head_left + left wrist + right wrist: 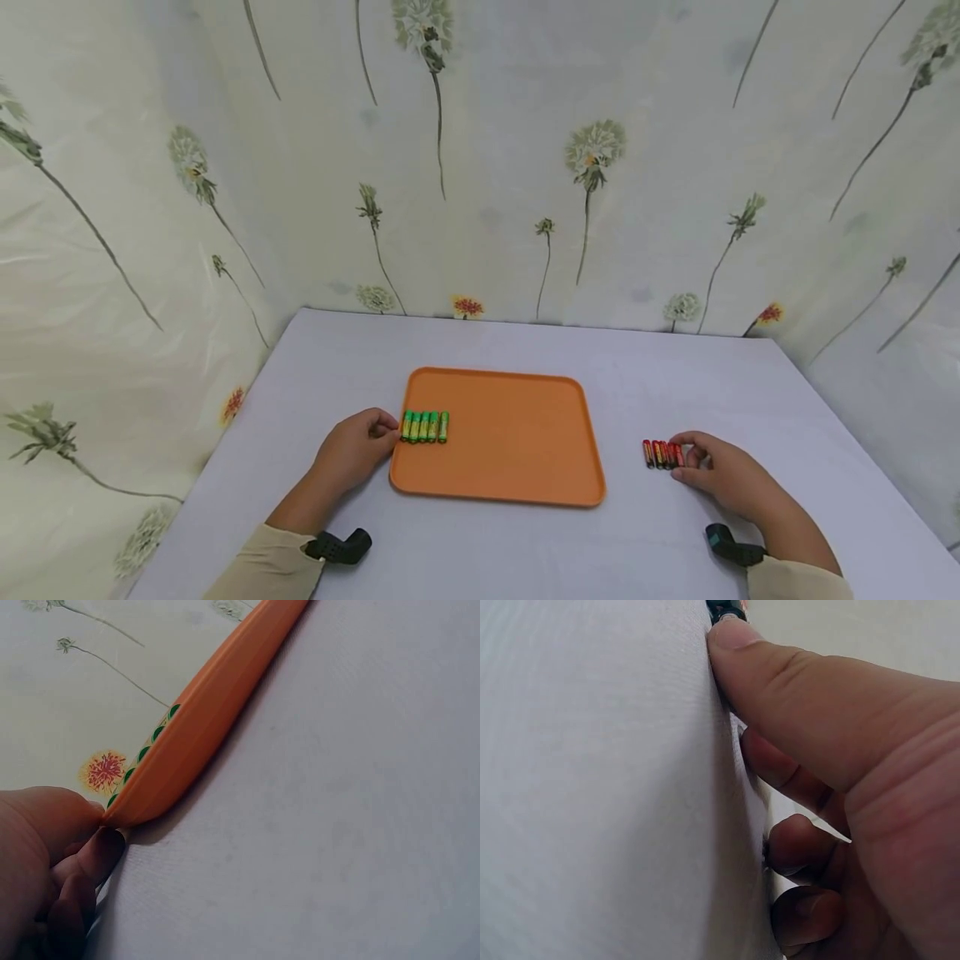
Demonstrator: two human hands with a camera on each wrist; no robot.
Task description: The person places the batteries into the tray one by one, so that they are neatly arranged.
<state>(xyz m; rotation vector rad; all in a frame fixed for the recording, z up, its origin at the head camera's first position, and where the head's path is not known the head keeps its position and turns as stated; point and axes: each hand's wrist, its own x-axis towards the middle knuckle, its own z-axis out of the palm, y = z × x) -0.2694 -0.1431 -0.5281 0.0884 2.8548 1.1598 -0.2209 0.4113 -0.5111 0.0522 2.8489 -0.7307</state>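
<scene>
Toward the left of an orange tray (517,442), several green batteries (424,426) lie side by side in a row. My left hand (352,454) pinches the tray's left rim, thumb above and a finger below, as the left wrist view shows. Right of the tray, several red batteries (654,454) lie in a row on the white tablecloth. My right hand (731,477) holds the rightmost red battery (679,454) by its ends between thumb and forefinger. The right wrist view shows the thumb (780,682) against a battery end, the other fingers curled near the cloth.
A white cloth (510,550) covers the table under the tray. Behind it and at both sides hangs a pale curtain (495,167) printed with dandelions. Each wrist wears a black band, the left band (341,547) near the table's front.
</scene>
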